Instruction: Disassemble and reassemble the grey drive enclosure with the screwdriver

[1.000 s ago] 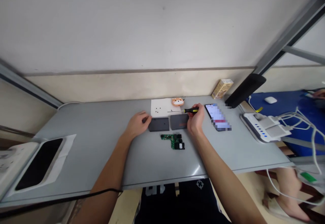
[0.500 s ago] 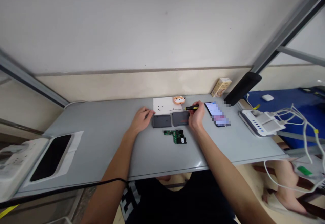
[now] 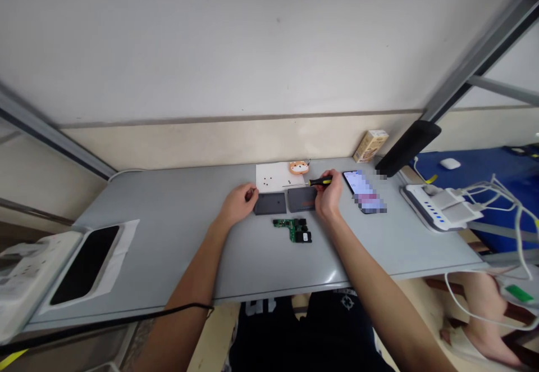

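The worktop [image 3: 168, 231] is pale grey. On it, a green circuit board [image 3: 292, 230] carries black components. Behind the board lie a plain charcoal-grey plate [image 3: 270, 204] and a charcoal-grey plate [image 3: 301, 199] with an orange-red marking. Farther behind it are a black-and-yellow screwdriver [image 3: 320, 181] and an orange-and-white animal-face figure [image 3: 298, 167].

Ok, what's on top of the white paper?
A few tiny dark screws lie on the white paper, and an orange animal-face thing sits at its back edge. A dark grey plate lies along its front edge, so anything under that plate can't be seen.
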